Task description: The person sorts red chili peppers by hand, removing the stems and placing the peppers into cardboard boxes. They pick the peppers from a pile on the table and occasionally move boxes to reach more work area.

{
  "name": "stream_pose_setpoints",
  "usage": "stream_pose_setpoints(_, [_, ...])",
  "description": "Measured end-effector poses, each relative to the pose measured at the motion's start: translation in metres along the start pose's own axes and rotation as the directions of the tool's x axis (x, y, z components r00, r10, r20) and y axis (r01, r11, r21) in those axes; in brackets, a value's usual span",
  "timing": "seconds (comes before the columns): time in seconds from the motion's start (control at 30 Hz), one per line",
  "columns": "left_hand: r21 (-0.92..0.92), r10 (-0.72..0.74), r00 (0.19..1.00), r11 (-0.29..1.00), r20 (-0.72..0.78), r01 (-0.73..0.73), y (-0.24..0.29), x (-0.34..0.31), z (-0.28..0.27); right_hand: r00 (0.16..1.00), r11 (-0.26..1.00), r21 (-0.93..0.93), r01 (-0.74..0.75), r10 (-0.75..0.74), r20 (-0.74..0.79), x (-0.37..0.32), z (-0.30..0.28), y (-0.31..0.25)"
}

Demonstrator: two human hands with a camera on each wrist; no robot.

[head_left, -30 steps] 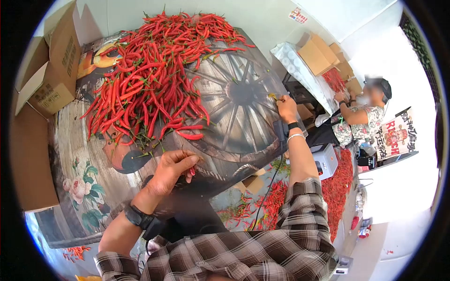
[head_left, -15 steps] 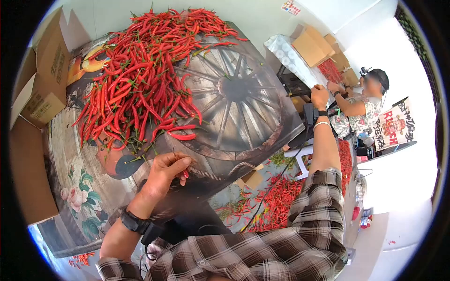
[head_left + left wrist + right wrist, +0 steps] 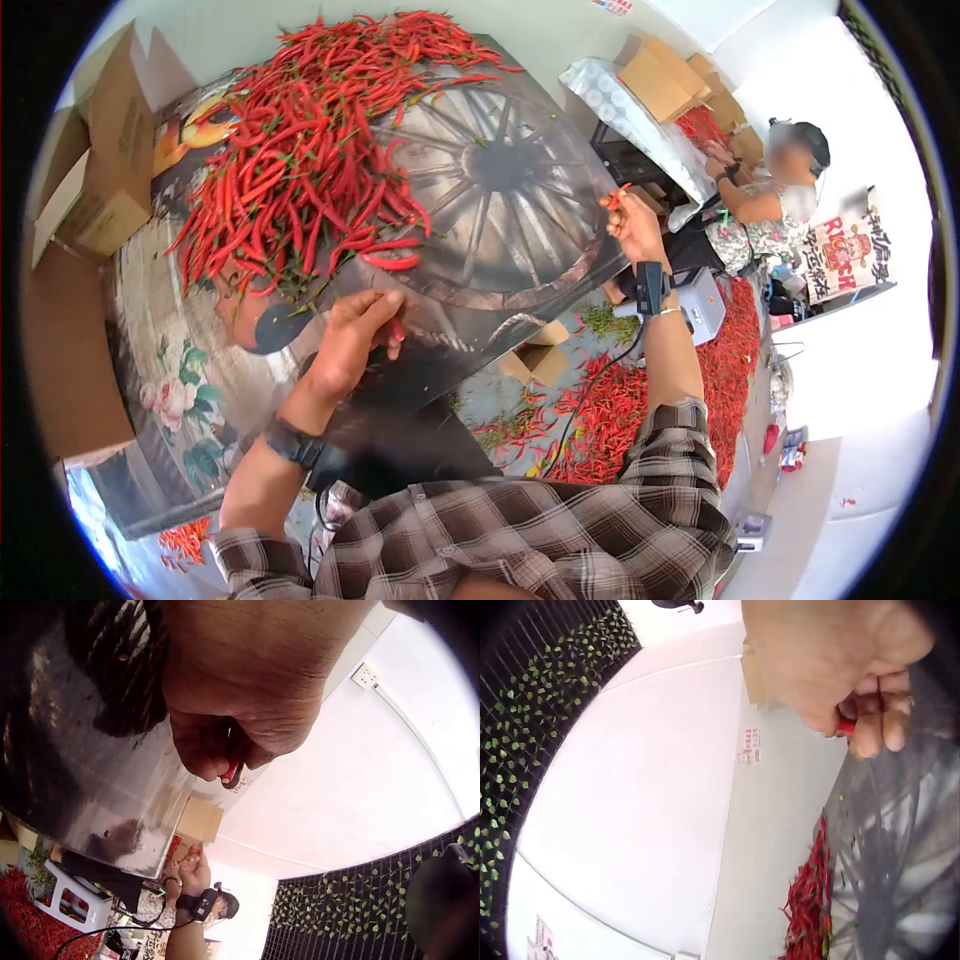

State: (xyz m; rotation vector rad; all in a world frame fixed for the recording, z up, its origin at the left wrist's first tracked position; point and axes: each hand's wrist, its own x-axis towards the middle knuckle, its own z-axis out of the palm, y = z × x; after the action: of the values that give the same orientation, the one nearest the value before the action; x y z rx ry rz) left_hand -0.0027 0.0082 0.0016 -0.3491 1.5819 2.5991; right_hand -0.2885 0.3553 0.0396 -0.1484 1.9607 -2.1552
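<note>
My left hand (image 3: 355,335) is over the table's near edge, thumb and fingers pinching a red chili pepper (image 3: 229,775) that the fingers mostly hide. Out past the table's right edge, my right hand (image 3: 636,228) pinches another red chili (image 3: 616,197) at its fingertips. The right wrist view shows only a short red part of that chili (image 3: 846,727) between thumb and fingers. A big heap of red chilies (image 3: 300,170) with green stems covers the table's far left part.
The table (image 3: 450,240) has a wagon-wheel print. Cardboard boxes (image 3: 112,160) stand at left. More chilies (image 3: 600,430) lie on the floor near a white stool (image 3: 703,305). Another person (image 3: 755,205) works at a side table (image 3: 625,105) at right.
My right hand went from the table's right edge, holding something yellowish, out to the right, then came back partway with a red chili in its fingers. My left hand keeps its pinch.
</note>
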Motion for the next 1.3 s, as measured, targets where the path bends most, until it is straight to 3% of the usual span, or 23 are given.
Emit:
stream_pose_setpoints(0.2, [-0.089, 0.050, 0.999, 0.995, 0.012, -0.049, -0.003, 0.003, -0.004, 0.983, 0.990, -0.020, -0.143, 0.144, 0.116, -0.061, 0.097, 0.040])
stream_pose_setpoints(0.33, [-0.191, 0.097, 0.993, 0.978, 0.073, -0.082, -0.005, 0.009, -0.007, 0.970, 0.997, -0.030, -0.072, 0.077, 0.229, -0.096, 0.134, 0.066])
stream_pose_setpoints(0.4, [-0.226, 0.111, 0.989, 0.970, 0.101, -0.086, -0.006, 0.010, -0.011, 0.980, 0.988, -0.152, 0.040, -0.010, 0.196, -0.105, 0.141, 0.067])
stream_pose_setpoints(0.6, [-0.295, 0.117, 0.982, 0.953, 0.148, -0.069, -0.008, 0.011, -0.012, 0.984, 0.997, -0.077, -0.014, 0.027, 0.173, -0.112, 0.133, 0.069])
stream_pose_setpoints(0.67, [-0.314, 0.132, 0.974, 0.947, 0.186, -0.068, -0.011, 0.013, -0.013, 0.979, 0.993, -0.034, -0.109, 0.113, 0.167, -0.112, 0.130, 0.071])
stream_pose_setpoints(0.97, [-0.165, 0.047, 0.980, 0.986, 0.193, -0.015, -0.007, 0.008, -0.010, 0.944, 0.986, 0.021, -0.164, 0.151, 0.294, -0.133, 0.175, 0.057])
stream_pose_setpoints(1.03, [-0.166, 0.058, 0.980, 0.986, 0.189, -0.026, -0.008, 0.009, -0.010, 0.905, 0.991, 0.009, -0.136, 0.121, 0.407, -0.139, 0.189, 0.054])
stream_pose_setpoints(1.2, [-0.074, 0.078, 0.980, 0.995, 0.184, -0.066, -0.006, 0.005, -0.004, 0.853, 0.995, -0.085, -0.048, 0.086, 0.515, -0.146, 0.224, 0.048])
stream_pose_setpoints(1.27, [-0.094, 0.088, 0.985, 0.993, 0.149, -0.074, -0.007, 0.005, -0.005, 0.855, 0.967, -0.200, 0.157, -0.031, 0.518, -0.145, 0.233, 0.049])
stream_pose_setpoints(1.3, [-0.066, 0.081, 0.983, 0.995, 0.168, -0.071, -0.007, 0.006, -0.007, 0.844, 0.968, -0.199, 0.155, -0.025, 0.536, -0.147, 0.236, 0.044])
